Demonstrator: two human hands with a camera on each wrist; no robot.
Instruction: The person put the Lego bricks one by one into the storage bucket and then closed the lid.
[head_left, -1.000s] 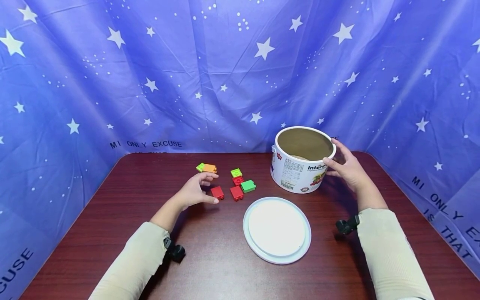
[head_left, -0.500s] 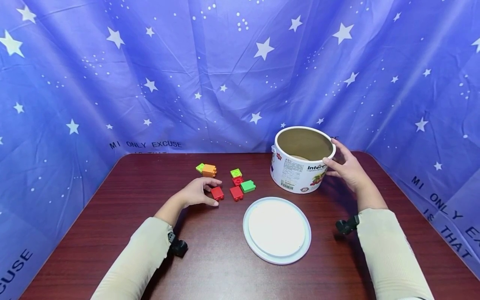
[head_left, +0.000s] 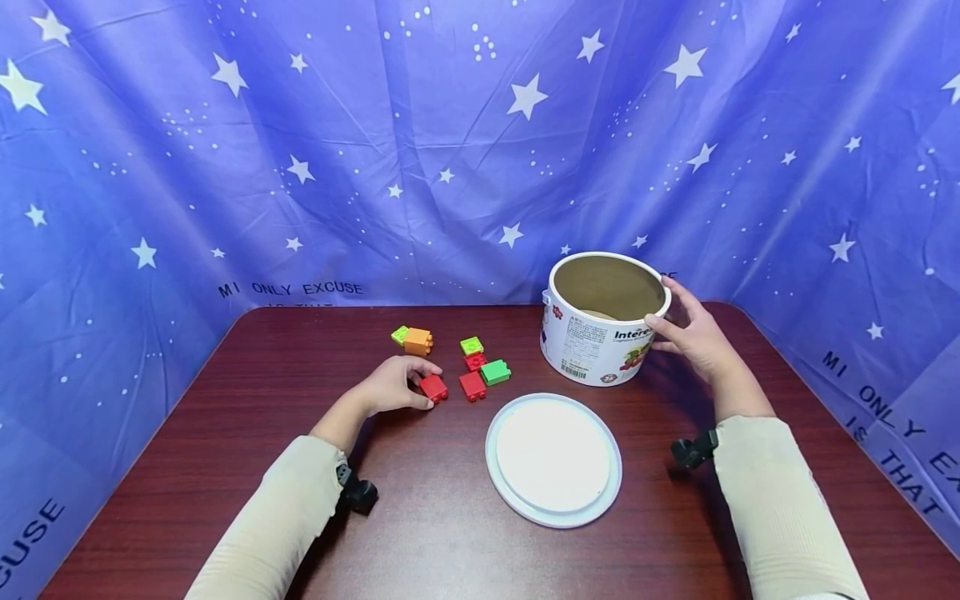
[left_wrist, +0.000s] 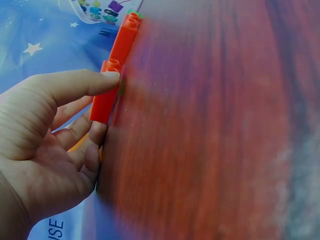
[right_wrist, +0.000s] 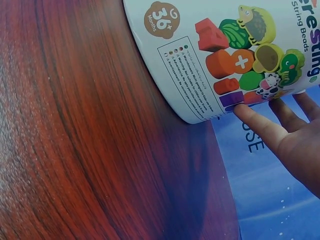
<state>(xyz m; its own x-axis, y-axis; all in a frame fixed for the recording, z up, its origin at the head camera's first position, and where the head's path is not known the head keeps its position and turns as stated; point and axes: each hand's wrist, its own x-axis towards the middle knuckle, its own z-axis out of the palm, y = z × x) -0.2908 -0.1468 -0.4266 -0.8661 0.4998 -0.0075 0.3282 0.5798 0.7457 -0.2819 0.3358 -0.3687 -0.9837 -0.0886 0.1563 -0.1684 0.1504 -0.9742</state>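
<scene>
My left hand (head_left: pixel 392 386) pinches a red toy brick (head_left: pixel 434 388) between thumb and fingers, low at the tabletop. The left wrist view shows the thumb (left_wrist: pixel 85 82) on the brick's studded end. Just right of it lies a second red brick (head_left: pixel 472 386), touching or nearly touching a green brick (head_left: pixel 496 372). Behind these sit another red brick (head_left: pixel 476 362) and a lime one (head_left: pixel 472 345). My right hand (head_left: pixel 697 337) rests spread against the right outer side of a white printed bucket (head_left: pixel 588 346), thumb and fingers fairly straight on its wall.
A round white lid (head_left: pixel 553 454) lies on the dark red wooden table (head_left: pixel 420 533), in front of the bucket. An orange brick (head_left: pixel 417 341) and a lime brick (head_left: pixel 401 335) lie behind the left hand. A blue starry curtain (head_left: pixel 450 167) hangs behind the table.
My left hand has moved slightly forward, down and right to the nearest red brick, its fingers closing on it; the brick has shifted a little. The right hand and bucket have stayed in place.
</scene>
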